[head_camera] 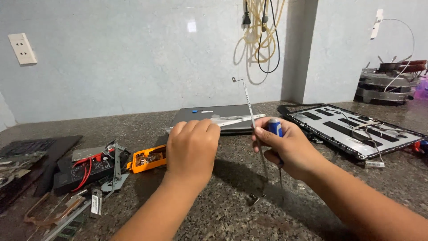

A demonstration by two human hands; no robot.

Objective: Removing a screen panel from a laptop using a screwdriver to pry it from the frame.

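A: Main thing? The thin metal strip [250, 107], standing near-vertical mid-frame with a hooked top end, lower end down toward the desk [232, 209].

B: Who has it?

A: Right hand [290, 149], clenched around a blue-handled screwdriver [275, 127]; the strip runs along the fingers, so it looks pinched in the same grip, but I can't tell for sure. Left hand [192, 147] is curled knuckles-up just left of it. A second flat bar [234, 119] pokes out beyond its fingertips, probably held, but the grip itself is hidden.

B: Progress?

A: Teardown looks well along, my read. Strip and bar are both free of any housing. A small bracket [253, 199] lies loose on the desk below the hands.

B: What's left?

A: The grey laptop [214, 117] behind the hands, centre frame, is shut and looks whole. Seems untouched.

B: Surroundings?

A: Right of frame: a stripped lid panel [352, 131] lying face-open with cables on it. Left of centre: an orange part [147, 158], then a black board with red wires [87, 172]. Lower left: a copper heat pipe [51, 212] and other scraps. Far left edge: a keyboard [24, 149].

B: Wall?

A: Socket [22, 48] upper left, hose and cord [263, 31] hanging top centre.
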